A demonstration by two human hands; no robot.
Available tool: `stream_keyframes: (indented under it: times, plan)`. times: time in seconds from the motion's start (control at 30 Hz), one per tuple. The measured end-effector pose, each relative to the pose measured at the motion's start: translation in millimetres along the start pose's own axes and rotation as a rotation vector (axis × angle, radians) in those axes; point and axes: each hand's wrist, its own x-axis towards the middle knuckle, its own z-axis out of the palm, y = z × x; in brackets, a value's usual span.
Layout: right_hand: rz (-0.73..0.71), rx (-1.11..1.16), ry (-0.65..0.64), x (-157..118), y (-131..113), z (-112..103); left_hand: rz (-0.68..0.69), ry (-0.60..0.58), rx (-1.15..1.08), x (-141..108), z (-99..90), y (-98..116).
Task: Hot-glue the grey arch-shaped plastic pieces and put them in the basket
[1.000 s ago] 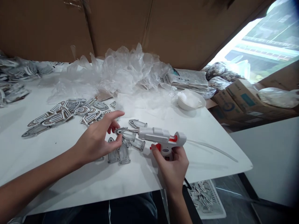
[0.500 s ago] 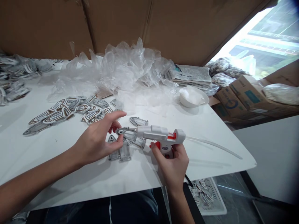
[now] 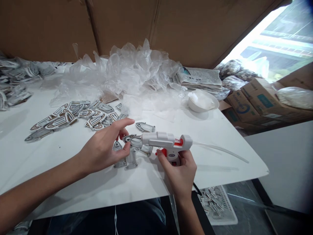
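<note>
Between thumb and fingers, my left hand (image 3: 105, 147) pinches the pointed end of a small grey arch-shaped frame piece (image 3: 134, 141). My right hand (image 3: 181, 173) grips the handle of a white hot glue gun (image 3: 158, 139) with a red trigger, and a clear glue stick (image 3: 220, 149) trails out of its back. The gun's metal nozzle meets or overlaps the held piece; exact contact I cannot tell. Beneath lie more grey arch pieces (image 3: 131, 160) on the white table (image 3: 80, 195), and one more arch piece (image 3: 145, 127) rests just behind the nozzle.
A heap of white-and-brown arch pieces (image 3: 61, 120) lies to the left. Crumpled clear plastic bags (image 3: 132, 71) fill the back, beside stacked newspapers (image 3: 200, 78) and a white bowl (image 3: 202, 101). Cardboard boxes (image 3: 259, 101) stand at right; a white basket (image 3: 232, 212) of pieces sits below the table edge.
The glue gun has shifted slightly left, its glue stick moving with it. The held piece and my left hand have moved only slightly to the right.
</note>
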Motion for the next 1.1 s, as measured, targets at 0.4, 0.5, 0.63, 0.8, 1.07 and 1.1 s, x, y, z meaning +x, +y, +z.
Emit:
stream_keyframes:
  times: [0.4, 0.5, 0.63, 0.8, 1.07, 1.1]
  plan:
    - [0.114, 0.059, 0.018, 0.8, -7.0, -1.1, -0.026, -0.011, -0.012, -1.4, 1.9, -3.4]
    - [0.138, 0.074, 0.066, 1.2, -7.5, -1.2, -0.038, -0.012, -0.009, -1.9, 1.7, -3.8]
    - [0.160, 0.099, 0.134, 2.0, -5.9, -1.3, -0.049, -0.013, -0.013, -2.5, 1.0, -2.9]
    - [0.151, 0.089, 0.150, 2.8, -3.9, -2.0, -0.059, -0.010, -0.020, -2.1, -0.2, -2.0]
    - [0.090, 0.018, 0.068, -0.6, -3.6, -0.3, -0.053, -0.007, -0.033, -1.3, -1.7, -1.6]
    - [0.081, 0.015, 0.061, -0.8, -3.5, -0.2, -0.054, -0.005, -0.033, -1.3, -1.8, -1.4]
